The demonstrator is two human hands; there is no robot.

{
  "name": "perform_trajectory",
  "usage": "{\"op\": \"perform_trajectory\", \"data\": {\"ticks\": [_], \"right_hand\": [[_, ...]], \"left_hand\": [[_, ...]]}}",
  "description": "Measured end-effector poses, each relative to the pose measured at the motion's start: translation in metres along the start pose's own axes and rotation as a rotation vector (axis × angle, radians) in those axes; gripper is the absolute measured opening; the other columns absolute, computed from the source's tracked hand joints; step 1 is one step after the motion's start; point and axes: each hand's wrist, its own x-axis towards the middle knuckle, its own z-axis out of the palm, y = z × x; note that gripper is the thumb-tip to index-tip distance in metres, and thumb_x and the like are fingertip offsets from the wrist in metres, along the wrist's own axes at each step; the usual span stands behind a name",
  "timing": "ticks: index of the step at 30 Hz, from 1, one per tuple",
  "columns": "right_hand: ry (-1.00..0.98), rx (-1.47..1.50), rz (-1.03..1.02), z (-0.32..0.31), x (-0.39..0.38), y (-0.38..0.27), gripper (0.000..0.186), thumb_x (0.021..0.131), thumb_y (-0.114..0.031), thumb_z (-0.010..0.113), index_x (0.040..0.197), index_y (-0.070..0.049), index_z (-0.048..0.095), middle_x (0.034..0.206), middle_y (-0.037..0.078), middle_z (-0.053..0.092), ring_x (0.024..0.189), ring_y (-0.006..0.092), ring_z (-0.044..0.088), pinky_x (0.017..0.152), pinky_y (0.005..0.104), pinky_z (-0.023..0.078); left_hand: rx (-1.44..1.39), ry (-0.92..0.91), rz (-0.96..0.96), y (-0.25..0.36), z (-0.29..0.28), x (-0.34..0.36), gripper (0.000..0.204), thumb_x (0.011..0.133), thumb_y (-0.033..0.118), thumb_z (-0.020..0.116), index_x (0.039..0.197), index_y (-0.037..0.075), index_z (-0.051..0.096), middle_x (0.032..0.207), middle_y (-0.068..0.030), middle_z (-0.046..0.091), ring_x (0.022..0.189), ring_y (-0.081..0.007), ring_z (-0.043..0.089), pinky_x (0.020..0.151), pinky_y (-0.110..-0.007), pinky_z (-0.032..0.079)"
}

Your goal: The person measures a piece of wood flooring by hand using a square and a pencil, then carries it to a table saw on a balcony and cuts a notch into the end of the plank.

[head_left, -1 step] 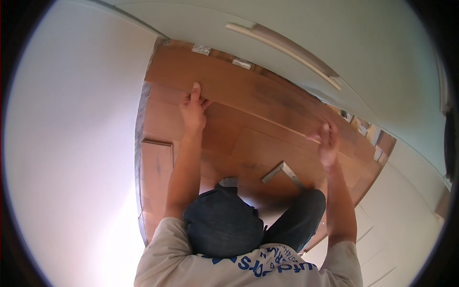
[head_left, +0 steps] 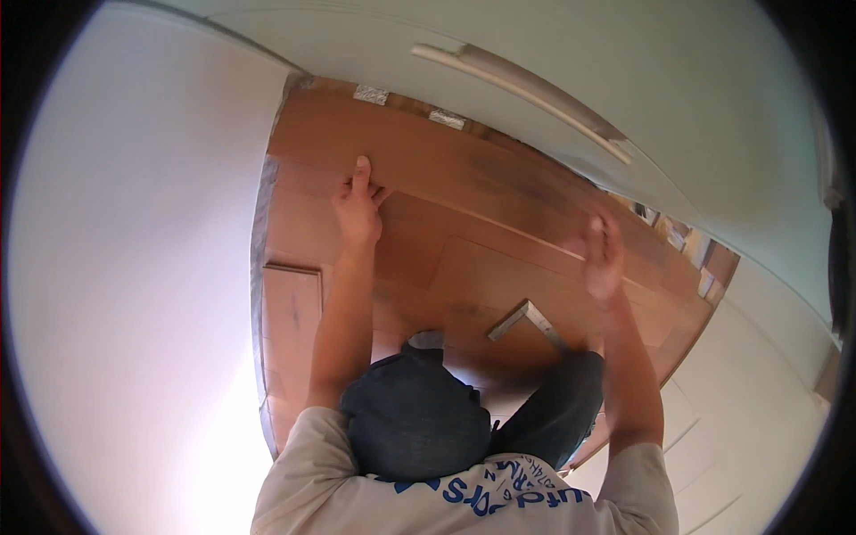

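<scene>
My left hand (head_left: 361, 201) grips the near edge of a long brown wooden plank (head_left: 428, 160), its thumb on the plank's face. My right hand (head_left: 597, 250) is motion-blurred at the right part of the same edge; whether it grips cannot be told. Below the plank lie laid floor boards (head_left: 410, 241). A metal square (head_left: 513, 316) rests on them between my forearms, near my bent right knee. A separate short board (head_left: 292, 303) lies by the left wall, beside my left forearm.
A white wall (head_left: 134, 250) runs along the left. A pale green cabinet or door (head_left: 713, 125) with a long handle (head_left: 517, 94) borders the far side. Foil-like strips (head_left: 370, 94) and small pieces show along that gap. White tiles (head_left: 687, 428) are at the lower right.
My right hand has shifted slightly left and upward along the plank's edge and is more blurred. My left hand is almost unmoved.
</scene>
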Motion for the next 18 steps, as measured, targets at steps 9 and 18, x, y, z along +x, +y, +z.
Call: {"op": "perform_trajectory", "data": {"ticks": [9,18], "right_hand": [[-0.055,0.178,-0.115,0.115,0.086,0.016,0.037,0.105,-0.033,0.053,0.107,0.002,0.067,0.08,0.004,0.063,0.076,0.0099,0.059,0.07,0.025,0.051],[0.064,0.054,-0.255,0.119,0.105,0.05,0.017,0.092,-0.012,0.067,0.104,-0.001,0.07,0.092,0.007,0.076,0.077,0.0079,0.065,0.072,0.0228,0.053]], "left_hand": [[-0.003,-0.013,0.007,-0.003,0.005,0.002,0.032,0.094,0.032,0.072,0.098,0.008,0.052,0.091,-0.0045,0.063,0.082,-0.0147,0.065,0.074,-0.037,0.059],[-0.042,-0.053,0.004,-0.001,0.004,0.004,0.026,0.094,0.028,0.072,0.097,0.011,0.053,0.093,-0.0044,0.066,0.084,-0.0173,0.068,0.074,-0.037,0.059]]}}
